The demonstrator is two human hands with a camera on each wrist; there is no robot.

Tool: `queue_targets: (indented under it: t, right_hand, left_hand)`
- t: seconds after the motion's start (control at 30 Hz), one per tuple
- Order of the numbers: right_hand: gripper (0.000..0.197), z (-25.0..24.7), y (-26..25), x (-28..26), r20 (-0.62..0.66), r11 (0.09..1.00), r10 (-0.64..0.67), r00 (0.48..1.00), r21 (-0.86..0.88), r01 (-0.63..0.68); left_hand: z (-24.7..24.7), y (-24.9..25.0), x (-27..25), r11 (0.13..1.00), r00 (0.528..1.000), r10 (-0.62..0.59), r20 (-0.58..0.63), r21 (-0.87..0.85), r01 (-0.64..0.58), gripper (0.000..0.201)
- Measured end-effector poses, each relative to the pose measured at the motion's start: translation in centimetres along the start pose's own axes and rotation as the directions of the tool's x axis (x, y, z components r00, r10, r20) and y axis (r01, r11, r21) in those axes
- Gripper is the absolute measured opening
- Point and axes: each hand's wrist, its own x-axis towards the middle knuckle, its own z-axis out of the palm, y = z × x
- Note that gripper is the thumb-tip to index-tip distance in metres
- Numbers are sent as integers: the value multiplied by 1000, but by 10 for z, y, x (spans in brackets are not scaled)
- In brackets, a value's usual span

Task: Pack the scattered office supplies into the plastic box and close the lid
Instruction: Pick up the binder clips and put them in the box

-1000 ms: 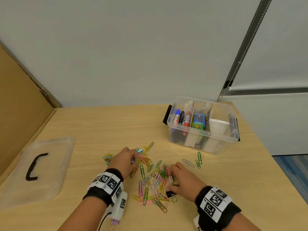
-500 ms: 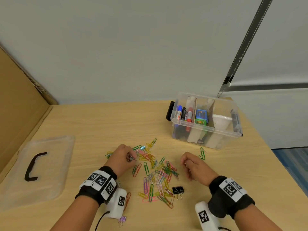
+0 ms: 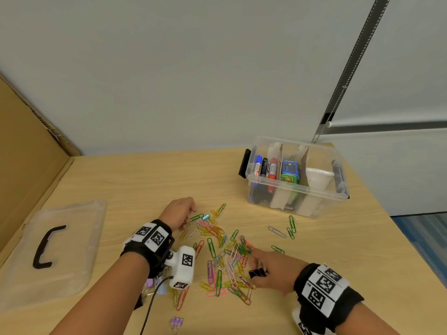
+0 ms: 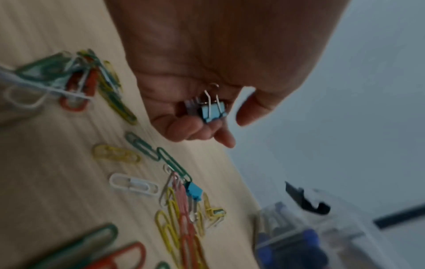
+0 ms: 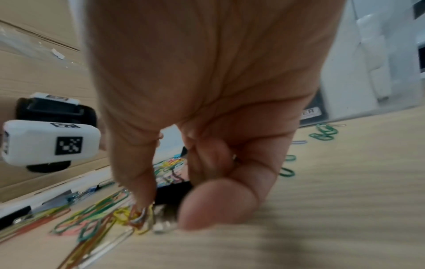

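Note:
Coloured paper clips (image 3: 225, 257) lie scattered mid-table. My left hand (image 3: 186, 215) hovers at the pile's far left edge; in the left wrist view its curled fingers (image 4: 184, 127) hold a small blue binder clip (image 4: 212, 111). Another blue binder clip (image 3: 205, 216) lies on the table just right of that hand. My right hand (image 3: 256, 269) is down at the pile's near right side, thumb and fingers pinching a black binder clip (image 3: 257, 273), also seen in the right wrist view (image 5: 172, 191). The clear plastic box (image 3: 321, 197) stands open at the back right.
The box holds markers (image 3: 266, 168), cardboard dividers and a white cup. Its clear lid (image 3: 72, 250) with a black handle lies flat at the left, beside a cardboard wall (image 3: 24, 153). A purple binder clip (image 3: 176, 322) sits near the front edge. Stray clips (image 3: 291, 226) lie before the box.
My right hand came back from near the box to the pile and took hold of the black binder clip. My left hand shifted slightly away from the clips.

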Motion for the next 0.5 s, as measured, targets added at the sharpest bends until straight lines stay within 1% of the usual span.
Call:
queue_targets:
  t: [0.03,0.07,0.1,0.17,0.2,0.23,0.27,0.43,0.5]
  right_hand:
    - [22,0,0,1,-18,1000,3,1000,-15,-3]
    - [22,0,0,1,-30,1000,6,1000,-24,-7]
    - [22,1,0,2,-34,999,16,999,-28,-17]
    - [25,1,1,3,-35,999,38,999,-9,-39]
    - [24,2,2,4,-35,999,41,999,-3,-41]
    - [23,2,3,3,-35,999,37,999,-3,-37]
    - [21,2,4,3,-30,1000,31,999,-5,-31]
    - [20,2,7,-1,-1,999,25,1000,42,-25]
    - [19,-4,8,-8,-22,998,15,1000,67,-13]
  left_hand:
    - [0,0,2,980,997,75,18,183,-77,23]
    - [0,-1,5,925,989,144,40,349,-149,22]
    - [1,-1,6,859,981,179,79,474,-195,20]
    - [5,0,9,717,963,203,175,644,-268,22]
    - [6,1,11,658,954,203,219,691,-299,24]
    - [7,1,12,623,948,200,248,715,-318,26]
    - [9,1,14,608,943,202,264,721,-332,26]
    - [9,4,15,605,939,221,262,719,-343,18]
    - [8,3,15,604,944,216,248,726,-329,20]
